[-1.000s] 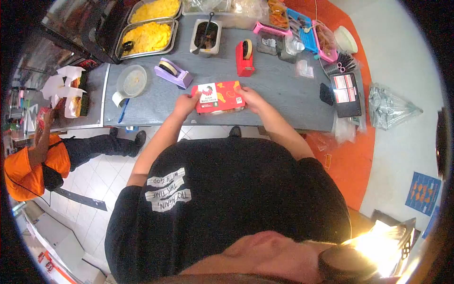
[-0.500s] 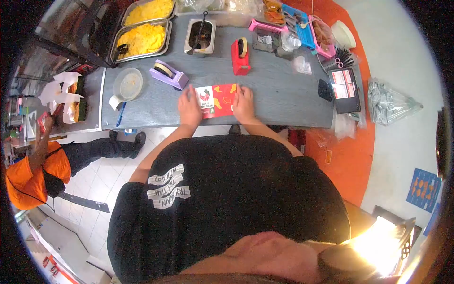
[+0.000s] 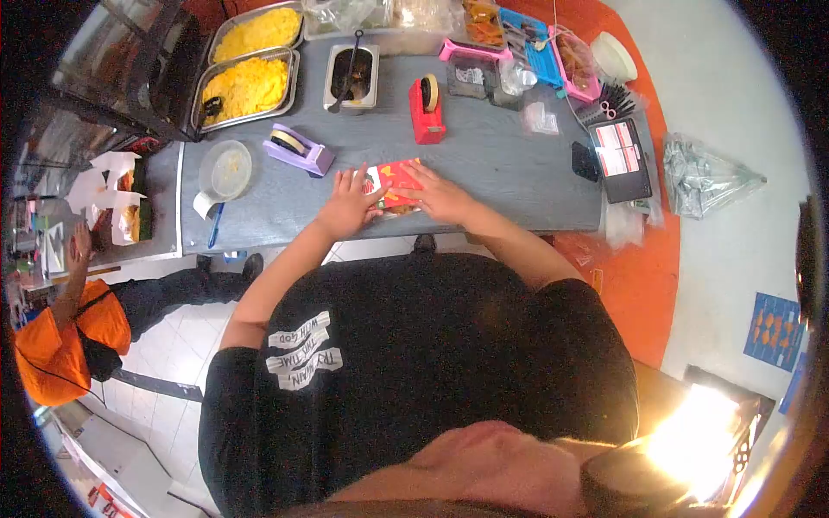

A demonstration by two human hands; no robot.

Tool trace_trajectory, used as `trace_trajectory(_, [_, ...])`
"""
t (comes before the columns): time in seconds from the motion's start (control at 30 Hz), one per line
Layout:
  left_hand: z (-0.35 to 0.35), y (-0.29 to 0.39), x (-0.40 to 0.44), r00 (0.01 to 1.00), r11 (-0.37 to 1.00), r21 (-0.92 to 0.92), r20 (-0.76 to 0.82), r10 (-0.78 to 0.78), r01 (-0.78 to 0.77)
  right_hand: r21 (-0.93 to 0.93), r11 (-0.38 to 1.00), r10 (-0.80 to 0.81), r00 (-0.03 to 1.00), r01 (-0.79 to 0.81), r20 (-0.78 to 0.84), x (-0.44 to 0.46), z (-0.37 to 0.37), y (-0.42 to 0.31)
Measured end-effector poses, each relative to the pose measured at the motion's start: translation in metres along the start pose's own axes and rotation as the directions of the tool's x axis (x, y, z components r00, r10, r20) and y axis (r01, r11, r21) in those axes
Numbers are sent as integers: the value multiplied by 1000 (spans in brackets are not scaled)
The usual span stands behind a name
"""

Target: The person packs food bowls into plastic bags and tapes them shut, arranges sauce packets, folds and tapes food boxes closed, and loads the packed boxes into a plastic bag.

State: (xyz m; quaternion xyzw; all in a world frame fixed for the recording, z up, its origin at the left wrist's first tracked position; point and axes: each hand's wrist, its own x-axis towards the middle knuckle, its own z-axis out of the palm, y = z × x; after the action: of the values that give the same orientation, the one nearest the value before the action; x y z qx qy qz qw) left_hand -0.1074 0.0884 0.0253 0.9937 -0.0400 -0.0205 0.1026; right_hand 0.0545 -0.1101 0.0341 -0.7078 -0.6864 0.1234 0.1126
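A small red and white printed cardboard box [image 3: 399,176] with yellow shapes lies on the grey table near its front edge. Some brownish contents, too small to make out, show at its near side. My left hand [image 3: 347,207] is against the box's left side, fingers stretched forward and apart, thumb at the near edge. From the right, my right hand [image 3: 442,198] reaches over the top, its fingers lying flat on the red panel. A purple tape dispenser [image 3: 298,151] stands to the left beyond the box, and a red tape dispenser [image 3: 427,108] stands behind it.
Two trays of yellow food [image 3: 250,91] and a metal container of dark sauce [image 3: 352,78] stand at the back. At left are a round plastic tub [image 3: 226,168] and a blue pen [image 3: 215,226]. A black phone [image 3: 585,161] lies right. A person in orange [image 3: 56,354] works at far left.
My hands have moved from the box's two side edges onto and over it, the right reaching leftward across the top. The box's white panel is now mostly covered. The view has shifted slightly.
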Motion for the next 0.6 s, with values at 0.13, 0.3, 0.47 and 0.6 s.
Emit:
trace_trajectory(0.13, [-1,17,-13,998,1000,-6,-55,-12,12,63,998,-6,993,14,-120,-8,7,-14])
trace_trajectory(0.3, [8,35,-6,961,952,130,-7,-278,276,679,662,743,403,-318,-535,29,35,58])
trace_trajectory(0.47, [-2,47,2,905,902,77,-8,-426,425,895,3,907,377,-447,186,76,-19,86])
trace_trajectory(0.6, [1,46,-4,901,901,28,-15,-434,434,987,23,873,484,-159,58,48,37,98])
